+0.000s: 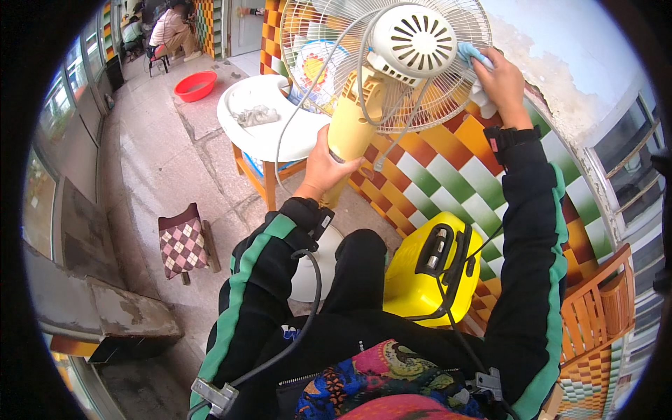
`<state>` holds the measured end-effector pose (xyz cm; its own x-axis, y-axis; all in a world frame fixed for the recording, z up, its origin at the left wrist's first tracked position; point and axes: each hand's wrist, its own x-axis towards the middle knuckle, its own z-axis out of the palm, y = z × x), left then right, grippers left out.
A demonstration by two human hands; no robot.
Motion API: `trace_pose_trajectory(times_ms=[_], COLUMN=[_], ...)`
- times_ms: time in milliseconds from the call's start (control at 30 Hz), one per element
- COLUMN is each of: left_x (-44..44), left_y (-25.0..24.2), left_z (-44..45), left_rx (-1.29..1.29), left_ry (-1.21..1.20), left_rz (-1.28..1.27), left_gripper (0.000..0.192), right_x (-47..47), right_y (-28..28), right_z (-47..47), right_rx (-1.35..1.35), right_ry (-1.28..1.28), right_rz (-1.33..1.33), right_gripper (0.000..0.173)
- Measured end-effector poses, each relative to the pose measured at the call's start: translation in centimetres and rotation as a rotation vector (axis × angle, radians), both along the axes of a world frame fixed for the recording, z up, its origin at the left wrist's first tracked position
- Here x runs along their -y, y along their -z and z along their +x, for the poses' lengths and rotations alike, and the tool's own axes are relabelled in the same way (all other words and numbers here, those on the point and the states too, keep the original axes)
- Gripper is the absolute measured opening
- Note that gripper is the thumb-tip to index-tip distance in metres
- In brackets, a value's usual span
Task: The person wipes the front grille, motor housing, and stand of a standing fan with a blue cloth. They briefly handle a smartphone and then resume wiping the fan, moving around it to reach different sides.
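Note:
A pedestal fan with a round wire guard (315, 26) and a white slotted motor housing (415, 42) stands before me. My left hand (332, 160) is closed around its yellow neck (352, 123). At the right of the guard, my right hand (499, 79) grips a light blue and white cloth (471, 55) that touches the wires. A grey power cord (362, 68) loops over the guard and the neck. Its plug (379, 164) hangs beside the neck. Between my left arm and my knee shows the fan's white round base (315, 273).
A white high-chair tray (262, 139) on wooden legs holds a crumpled clear bag (256, 115). A red basin (195, 86), a low stool with a checkered cushion (181, 244) and a yellow suitcase (420, 273) stand around. Right is a wooden chair (593, 310); people sit far back.

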<state>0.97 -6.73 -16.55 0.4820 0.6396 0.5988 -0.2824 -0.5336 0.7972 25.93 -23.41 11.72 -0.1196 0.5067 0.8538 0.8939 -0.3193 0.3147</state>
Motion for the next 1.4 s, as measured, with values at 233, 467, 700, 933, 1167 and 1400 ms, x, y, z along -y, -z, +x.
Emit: trace_pose_trajectory(times_ms=[233,467,700,933,1167,1400], left_x=[-0.2,-0.3,0.0,0.0,-0.1,-0.1], left_y=[-0.2,-0.3,-0.2,-0.1,0.4,0.2], left_z=[-0.1,0.0,0.0,0.1,0.5,0.5], left_rx=[0.013,-0.034,-0.068,-0.032,-0.031,-0.025], left_ry=[0.024,-0.008,-0.015,0.005,-0.030,-0.028], left_rz=[-0.023,0.001,-0.056,-0.041,-0.004,0.005], left_gripper=[0.093,0.096,0.094,0.094,0.092,0.090], right_x=[-2.5,1.5,0.0,-0.4,3.0,-2.9], right_y=[2.9,2.9,4.8,4.9,6.4,8.3], right_z=[-1.7,-0.2,-1.5,-2.4,-2.3,-3.9], right_rx=[-0.043,-0.115,-0.172,-0.238,-0.352,-0.323], right_ry=[-0.065,0.096,-0.136,0.089,0.002,-0.069], right_rz=[-0.038,0.047,0.037,-0.049,0.115,0.108], right_gripper=[0.020,0.020,0.021,0.023,0.026,0.024])
